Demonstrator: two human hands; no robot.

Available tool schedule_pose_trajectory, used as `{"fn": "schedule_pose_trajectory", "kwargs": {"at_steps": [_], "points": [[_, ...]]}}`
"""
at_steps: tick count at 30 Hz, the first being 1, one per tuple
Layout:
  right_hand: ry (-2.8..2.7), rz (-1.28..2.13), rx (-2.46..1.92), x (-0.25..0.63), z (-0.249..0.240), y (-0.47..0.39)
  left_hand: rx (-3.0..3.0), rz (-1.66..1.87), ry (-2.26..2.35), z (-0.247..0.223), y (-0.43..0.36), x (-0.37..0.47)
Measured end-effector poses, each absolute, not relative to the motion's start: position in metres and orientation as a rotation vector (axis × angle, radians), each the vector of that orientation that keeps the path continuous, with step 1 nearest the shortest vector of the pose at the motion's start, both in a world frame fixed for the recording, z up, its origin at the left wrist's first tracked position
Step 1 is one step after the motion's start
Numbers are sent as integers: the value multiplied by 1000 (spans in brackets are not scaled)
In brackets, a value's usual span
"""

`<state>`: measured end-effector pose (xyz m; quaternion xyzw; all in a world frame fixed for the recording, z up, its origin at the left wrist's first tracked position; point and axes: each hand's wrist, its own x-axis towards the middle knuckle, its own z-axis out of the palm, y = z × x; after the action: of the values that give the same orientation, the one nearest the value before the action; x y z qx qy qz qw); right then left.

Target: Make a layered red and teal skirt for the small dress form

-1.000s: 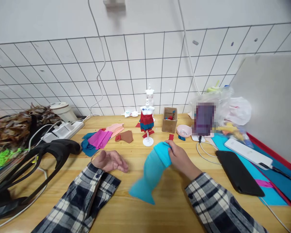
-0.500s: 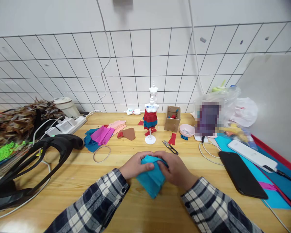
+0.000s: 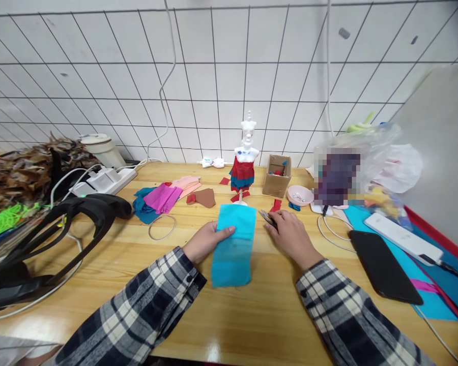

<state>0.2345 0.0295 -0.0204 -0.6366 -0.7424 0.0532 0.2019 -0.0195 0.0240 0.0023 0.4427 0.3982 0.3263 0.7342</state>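
My left hand (image 3: 210,241) pinches the left edge of a turquoise cloth piece (image 3: 234,259), thumb on top and fingers hidden behind it. The cloth hangs open as a long rectangle with a crease across its upper part. To its right, my right hand (image 3: 290,235) closes over the handles of small thread snips (image 3: 267,218), whose blades point up and left. Behind the cloth stands a small white dress-form stand (image 3: 246,152) wearing a red and blue ruffled skirt (image 3: 242,175); the cloth covers part of its base.
Left lie coloured fabric scraps (image 3: 162,198), a cord ring (image 3: 162,227) and a black frame (image 3: 61,239). At the back right are a cardboard box (image 3: 277,178) and a pink bowl (image 3: 299,195). A black phone (image 3: 385,267) lies at the right, beside cables.
The turquoise cloth, bunched in both hands before, is spread out in my left hand alone. My right hand has let go of it and moved right onto the snips. The view has tilted down.
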Motion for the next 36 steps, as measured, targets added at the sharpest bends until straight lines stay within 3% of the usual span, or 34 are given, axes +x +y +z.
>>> {"fn": "schedule_pose_trajectory", "kwargs": {"at_steps": [11,17,26,32,36], "points": [[-2085,71,-1815,242,-12,27,984,875,867,-12,29,-17],[-1966,554,-1673,246,4,20,909,949,809,-11,29,-14],[-2133,989,-1514,240,12,12,861,964,840,-9,28,-13],[-2117,775,-1991,226,12,13,889,882,804,-9,27,-12],[-2126,771,-1966,219,11,13,956,881,770,-11,26,-10]]}}
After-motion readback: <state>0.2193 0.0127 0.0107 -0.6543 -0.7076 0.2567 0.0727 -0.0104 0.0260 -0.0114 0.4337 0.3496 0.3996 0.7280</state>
